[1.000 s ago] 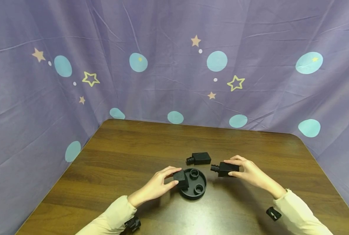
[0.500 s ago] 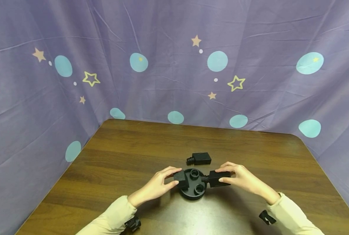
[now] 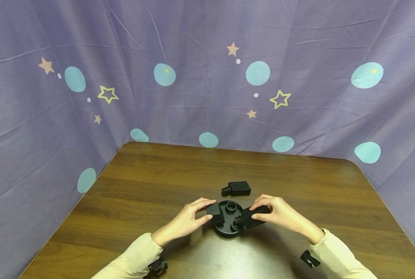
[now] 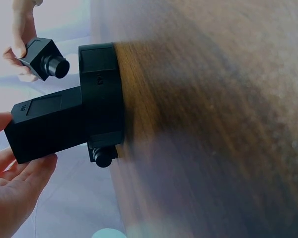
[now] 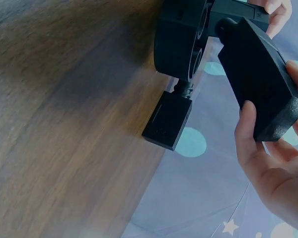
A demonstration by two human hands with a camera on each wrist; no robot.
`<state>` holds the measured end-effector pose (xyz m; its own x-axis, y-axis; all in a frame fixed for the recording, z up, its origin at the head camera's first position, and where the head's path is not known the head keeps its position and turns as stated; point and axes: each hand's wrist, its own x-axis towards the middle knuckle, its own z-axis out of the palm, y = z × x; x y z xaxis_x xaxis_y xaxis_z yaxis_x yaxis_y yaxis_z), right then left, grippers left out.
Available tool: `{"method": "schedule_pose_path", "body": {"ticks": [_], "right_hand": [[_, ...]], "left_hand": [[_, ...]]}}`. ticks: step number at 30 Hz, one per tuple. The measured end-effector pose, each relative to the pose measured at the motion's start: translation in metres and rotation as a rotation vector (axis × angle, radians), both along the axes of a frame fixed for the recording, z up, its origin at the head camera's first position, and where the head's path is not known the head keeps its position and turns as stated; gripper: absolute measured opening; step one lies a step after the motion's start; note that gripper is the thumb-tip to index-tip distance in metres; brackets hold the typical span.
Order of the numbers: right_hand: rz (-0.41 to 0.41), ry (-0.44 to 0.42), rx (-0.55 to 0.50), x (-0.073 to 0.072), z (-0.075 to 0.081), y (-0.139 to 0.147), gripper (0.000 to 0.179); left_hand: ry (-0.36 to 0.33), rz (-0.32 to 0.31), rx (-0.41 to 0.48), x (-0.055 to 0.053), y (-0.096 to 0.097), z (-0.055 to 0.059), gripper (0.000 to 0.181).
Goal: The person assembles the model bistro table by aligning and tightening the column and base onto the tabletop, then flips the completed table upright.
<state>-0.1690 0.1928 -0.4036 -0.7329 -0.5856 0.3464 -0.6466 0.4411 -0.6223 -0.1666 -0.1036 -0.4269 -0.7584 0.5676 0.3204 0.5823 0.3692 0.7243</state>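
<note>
In the head view a round black base (image 3: 225, 233) with raised rings inside lies on the table. My left hand (image 3: 188, 221) grips a black rectangular block (image 4: 49, 119) standing upright on the base's left side; its lower end is hidden where it meets the base. My right hand (image 3: 280, 213) holds a similar block (image 5: 260, 84) between thumb and fingers, tilted, with its round peg (image 4: 58, 67) pointing down and left over the base near the front ring. In the left wrist view that peg is apart from the base. A third block (image 3: 240, 188) with a ridged peg lies just behind the base.
The brown wooden table (image 3: 151, 174) extends behind and to both sides of the hands. A purple curtain (image 3: 200, 77) with stars and dots hangs along its far and side edges. Small black devices (image 3: 158, 266) sit at both cuffs.
My right hand has moved left and toward me with its block, from right of the base to over it, and the block has tilted peg-down. My left hand has stayed in place.
</note>
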Motion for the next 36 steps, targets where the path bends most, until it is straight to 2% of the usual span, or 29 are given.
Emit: {"method": "schedule_pose_path", "body": {"ticks": [11, 13, 19, 22, 25, 28, 36], "right_hand": [[-0.027, -0.056, 0.057, -0.001, 0.000, -0.011, 0.014], [-0.026, -0.030, 0.076, -0.001, 0.000, -0.014, 0.013], [-0.028, 0.073, 0.122, -0.003, -0.002, -0.020, 0.013], [-0.030, 0.067, 0.107, -0.004, -0.001, -0.020, 0.016], [-0.036, -0.003, 0.074, -0.003, 0.002, -0.019, 0.020], [-0.033, -0.112, 0.051, -0.003, 0.006, -0.015, 0.027], [0.079, -0.409, -0.059, -0.003, 0.011, -0.008, 0.046]], "left_hand": [[-0.011, 0.006, 0.004, 0.001, 0.001, 0.001, 0.039], [-0.010, 0.006, 0.009, 0.002, 0.003, 0.004, 0.039], [-0.017, -0.001, 0.010, 0.014, 0.006, 0.029, 0.037], [-0.025, 0.002, 0.005, 0.016, 0.007, 0.034, 0.037], [-0.018, 0.003, 0.006, 0.017, 0.007, 0.035, 0.037], [-0.013, -0.001, 0.011, 0.016, 0.007, 0.034, 0.037], [-0.015, 0.000, 0.008, 0.016, 0.006, 0.033, 0.037]]}}
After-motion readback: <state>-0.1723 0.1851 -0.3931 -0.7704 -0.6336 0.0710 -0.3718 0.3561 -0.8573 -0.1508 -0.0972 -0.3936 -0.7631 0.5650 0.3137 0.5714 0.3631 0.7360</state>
